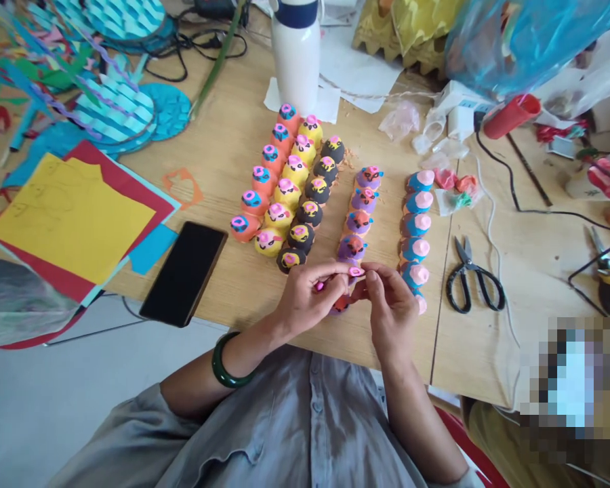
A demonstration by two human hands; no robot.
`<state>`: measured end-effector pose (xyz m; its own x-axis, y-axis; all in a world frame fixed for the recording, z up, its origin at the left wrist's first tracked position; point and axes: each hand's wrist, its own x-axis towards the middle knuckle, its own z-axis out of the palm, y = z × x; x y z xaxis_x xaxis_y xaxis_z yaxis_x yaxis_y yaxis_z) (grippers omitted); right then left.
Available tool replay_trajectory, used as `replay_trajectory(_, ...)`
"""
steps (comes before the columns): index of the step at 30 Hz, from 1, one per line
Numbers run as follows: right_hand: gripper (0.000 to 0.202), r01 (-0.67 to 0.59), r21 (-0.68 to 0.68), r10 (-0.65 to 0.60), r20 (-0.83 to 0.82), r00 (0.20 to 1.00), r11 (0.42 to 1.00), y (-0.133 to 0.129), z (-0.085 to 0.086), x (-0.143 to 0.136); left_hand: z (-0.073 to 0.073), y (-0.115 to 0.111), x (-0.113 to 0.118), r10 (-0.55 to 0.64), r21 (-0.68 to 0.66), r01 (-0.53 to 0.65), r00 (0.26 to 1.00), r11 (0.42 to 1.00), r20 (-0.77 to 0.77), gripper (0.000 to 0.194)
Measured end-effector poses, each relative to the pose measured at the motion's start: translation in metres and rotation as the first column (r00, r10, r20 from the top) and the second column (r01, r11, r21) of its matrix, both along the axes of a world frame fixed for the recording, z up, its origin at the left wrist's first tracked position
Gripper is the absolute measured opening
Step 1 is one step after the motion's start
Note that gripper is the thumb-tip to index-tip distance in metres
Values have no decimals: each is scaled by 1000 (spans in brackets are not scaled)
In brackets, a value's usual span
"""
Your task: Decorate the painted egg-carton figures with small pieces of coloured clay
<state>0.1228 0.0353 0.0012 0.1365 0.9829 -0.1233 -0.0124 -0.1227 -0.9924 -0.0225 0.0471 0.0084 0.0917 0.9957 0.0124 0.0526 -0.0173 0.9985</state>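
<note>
My left hand [310,295] is closed in a pinch on a small pink clay piece [356,272], and a second bit of pink clay [320,287] shows between its fingers. Fingers of my right hand [390,301] pinch at the right edge of the same piece. Both hands hover over the near end of a row of purple-and-orange clay-covered cups [354,247] with small faces. To their left run orange [261,178], yellow [287,192] and black [310,213] rows with pink tops. A blue row with pale pink lumps [415,224] lies right of my hands.
Black-handled scissors [472,278] lie at right and a black phone [186,271] at left. A white bottle [297,54] stands behind the rows. Yellow paper [76,217], blue paper crafts [114,112], a power strip [460,98] and cables occupy the sides.
</note>
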Motion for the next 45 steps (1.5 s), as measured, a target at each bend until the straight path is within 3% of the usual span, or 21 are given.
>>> replay_trajectory(5,23,-108,-120,82,-203,976,987,-9,1,-3,-10,-9,-2,72,325,-17,985,946,-157,24)
replay_trajectory(9,25,-124,-172,63,-324,944,977,-10,5,-4,-16,-12,-5,123,483,15,960,875,-252,25)
replay_trajectory(12,27,-135,-212,52,-358,932,968,-9,6,-6,-19,-15,-6,158,553,51,933,832,-323,29)
replay_trajectory(16,28,-104,-225,3,-409,913,969,-9,7,-11,-19,-18,-9,199,557,102,869,824,-453,30)
replay_trajectory(21,29,-39,-196,-38,-372,927,980,-10,7,-15,-18,-20,-12,206,479,136,778,867,-593,32)
replay_trajectory(24,28,-10,-182,-52,-331,942,983,-11,6,-16,-16,-21,-12,178,401,100,781,911,-598,34)
replay_trajectory(27,27,-10,-161,-43,-323,946,987,-12,3,-15,-11,-20,-12,145,283,-22,894,959,-423,30)
replay_trajectory(29,26,-21,-143,-27,-324,946,989,-12,1,-13,-6,-17,-11,108,105,-86,968,991,-225,29)
replay_trajectory(31,25,-17,-127,-24,-316,949,992,-13,0,-12,-2,-15,-10,71,-89,-75,997,993,-44,31)
replay_trajectory(33,25,-7,-119,-28,-292,956,993,-13,-1,-12,0,-14,-9,47,-191,-32,996,981,71,30)
replay_trajectory(41,25,-34,-102,11,-219,976,994,-12,1,-13,-3,-13,-4,101,-168,-81,989,982,112,27)
replay_trajectory(45,26,-33,-127,5,-208,978,991,-10,0,-13,-5,-11,-3,116,-223,-72,975,972,191,28)
